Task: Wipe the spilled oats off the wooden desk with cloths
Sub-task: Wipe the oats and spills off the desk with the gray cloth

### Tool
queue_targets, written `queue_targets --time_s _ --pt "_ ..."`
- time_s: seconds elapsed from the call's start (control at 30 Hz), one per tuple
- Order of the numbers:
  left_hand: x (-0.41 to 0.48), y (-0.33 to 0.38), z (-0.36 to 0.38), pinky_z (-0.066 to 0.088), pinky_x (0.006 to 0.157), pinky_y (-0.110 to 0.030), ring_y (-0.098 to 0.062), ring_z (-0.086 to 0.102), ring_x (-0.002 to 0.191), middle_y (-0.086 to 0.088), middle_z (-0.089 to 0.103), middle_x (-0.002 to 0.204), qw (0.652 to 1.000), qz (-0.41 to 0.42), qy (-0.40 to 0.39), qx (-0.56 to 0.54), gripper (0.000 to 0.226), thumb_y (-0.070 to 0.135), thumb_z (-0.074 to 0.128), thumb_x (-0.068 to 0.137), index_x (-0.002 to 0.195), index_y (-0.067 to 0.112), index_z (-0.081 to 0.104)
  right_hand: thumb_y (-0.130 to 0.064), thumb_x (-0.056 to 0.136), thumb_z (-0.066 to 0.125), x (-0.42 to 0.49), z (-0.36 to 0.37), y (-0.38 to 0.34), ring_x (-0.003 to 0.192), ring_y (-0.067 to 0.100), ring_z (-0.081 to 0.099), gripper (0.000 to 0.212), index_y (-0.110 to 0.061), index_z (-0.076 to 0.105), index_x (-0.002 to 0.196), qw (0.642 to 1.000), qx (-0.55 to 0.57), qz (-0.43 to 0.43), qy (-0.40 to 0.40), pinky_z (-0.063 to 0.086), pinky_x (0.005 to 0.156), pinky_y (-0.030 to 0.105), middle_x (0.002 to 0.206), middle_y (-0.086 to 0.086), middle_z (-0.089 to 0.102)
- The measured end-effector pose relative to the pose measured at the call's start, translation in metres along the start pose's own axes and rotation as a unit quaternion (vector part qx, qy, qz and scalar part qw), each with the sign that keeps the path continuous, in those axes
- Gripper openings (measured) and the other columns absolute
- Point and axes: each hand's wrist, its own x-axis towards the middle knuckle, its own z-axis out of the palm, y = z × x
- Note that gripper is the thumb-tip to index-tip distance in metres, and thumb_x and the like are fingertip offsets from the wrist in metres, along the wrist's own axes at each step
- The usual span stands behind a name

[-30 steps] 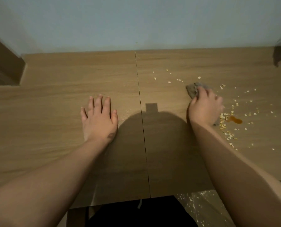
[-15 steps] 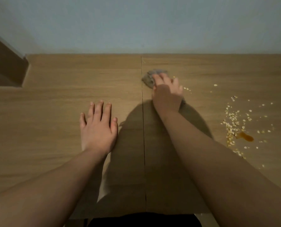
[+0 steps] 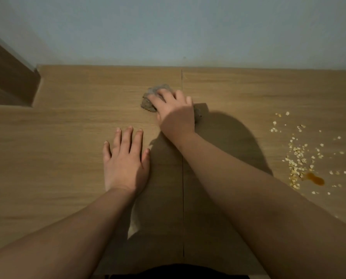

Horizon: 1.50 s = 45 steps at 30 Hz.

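Note:
My right hand (image 3: 173, 109) presses a crumpled grey cloth (image 3: 150, 99) onto the wooden desk (image 3: 67, 137), just left of the seam that runs down the desktop. The cloth shows past my fingertips and a little at the right of my hand. My left hand (image 3: 125, 158) lies flat on the desk with fingers spread, nearer to me and left of the seam. Spilled oats (image 3: 297, 158) are scattered at the right of the desk, well away from the cloth.
A small orange-brown liquid spot (image 3: 315, 179) sits among the oats at the right. A pale wall (image 3: 168, 31) runs along the desk's far edge. A dark wooden piece (image 3: 7, 77) stands at the far left. My shadow covers the desk's middle.
My right hand has slid the cloth leftward, from beside the oats across the seam to the desk's left half. My left hand has stayed flat in place.

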Motion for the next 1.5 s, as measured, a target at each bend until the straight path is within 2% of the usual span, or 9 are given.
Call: queue_targets --time_s 0.17,0.37,0.5,0.6,0.77,1.1,1.2,1.33,1.5 --pt "0.0 -0.003 0.001 -0.001 0.116 -0.044 -0.02 -0.003 0.146 0.0 0.009 0.159 1.0 0.007 0.008 -0.007 0.055 0.041 0.02 0.099 0.15 0.025 0.015 -0.014 0.094 0.043 0.042 -0.009 0.053 0.124 0.029 0.035 0.051 -0.034 0.034 0.14 0.989 -0.051 0.117 -0.074 0.031 0.095 0.038 0.149 0.0 0.032" --pt "0.0 -0.002 0.002 -0.002 0.116 -0.044 -0.02 -0.002 0.146 0.0 0.012 0.158 1.0 0.009 0.013 -0.015 0.054 0.041 0.023 0.099 0.15 0.024 0.017 -0.016 0.093 0.042 -0.01 -0.044 0.138 0.124 0.032 0.034 0.049 -0.035 0.038 0.138 0.927 -0.09 0.365 0.004 0.028 0.093 0.042 0.147 -0.001 0.035" --pt "0.0 -0.003 0.001 -0.003 0.117 -0.043 -0.018 -0.006 0.146 0.001 0.007 0.159 1.0 0.007 0.005 -0.006 0.056 0.043 0.02 0.098 0.151 0.026 0.011 -0.017 0.094 0.044 -0.044 -0.069 0.15 0.125 0.03 0.035 0.043 -0.024 0.045 0.136 0.897 -0.067 0.434 0.045 0.03 0.099 0.041 0.139 0.01 0.043" --pt "0.001 -0.002 0.001 -0.001 0.118 -0.044 -0.018 -0.006 0.146 0.001 0.006 0.159 1.0 0.007 0.005 -0.002 0.055 0.043 0.02 0.098 0.151 0.027 0.011 -0.018 0.095 0.045 -0.042 -0.072 0.113 0.122 0.025 0.037 0.039 -0.022 0.048 0.133 0.914 -0.001 0.399 0.079 0.031 0.099 0.035 0.134 0.009 0.045" --pt "-0.002 -0.002 0.001 0.002 0.117 -0.045 -0.02 -0.002 0.146 -0.001 0.01 0.159 1.0 0.014 0.016 0.0 0.055 0.041 0.021 0.099 0.15 0.025 0.015 -0.017 0.093 0.048 -0.071 -0.034 0.025 0.105 0.031 0.05 0.037 -0.024 0.053 0.129 0.995 -0.015 0.098 -0.018 0.041 0.08 0.038 0.127 0.009 0.052" --pt "0.0 -0.005 0.005 0.001 0.116 -0.046 -0.02 -0.002 0.146 -0.001 0.009 0.159 0.999 0.026 0.022 -0.007 0.055 0.041 0.021 0.098 0.15 0.025 0.014 -0.017 0.093 0.046 -0.111 -0.087 0.14 0.119 0.033 0.038 0.041 -0.023 0.048 0.134 0.911 -0.073 0.404 0.046 0.032 0.099 0.041 0.133 0.014 0.046" --pt "0.0 -0.005 0.006 0.001 0.116 -0.046 -0.02 -0.002 0.146 -0.001 0.01 0.159 0.999 0.024 0.023 -0.007 0.055 0.041 0.021 0.098 0.15 0.025 0.015 -0.017 0.093 0.048 -0.103 -0.074 0.091 0.117 0.029 0.041 0.039 -0.023 0.052 0.13 0.941 -0.018 0.333 0.053 0.034 0.096 0.036 0.133 0.009 0.048" --pt "0.0 -0.003 0.006 0.003 0.116 -0.047 -0.021 0.0 0.146 -0.002 0.012 0.158 0.999 0.026 0.032 0.007 0.055 0.041 0.021 0.098 0.15 0.024 0.015 -0.025 0.091 0.039 -0.126 -0.044 0.017 0.092 0.031 0.055 0.032 -0.021 0.06 0.115 0.996 -0.023 0.091 -0.009 0.042 0.075 0.036 0.113 0.011 0.059" --pt "0.0 -0.004 0.007 0.002 0.116 -0.047 -0.022 -0.001 0.146 -0.003 0.01 0.158 0.999 0.032 0.029 0.008 0.054 0.04 0.019 0.099 0.15 0.023 0.013 -0.021 0.094 0.044 -0.153 -0.073 0.093 0.114 0.033 0.041 0.041 -0.029 0.047 0.133 0.957 -0.082 0.276 -0.01 0.034 0.093 0.039 0.137 0.009 0.045"
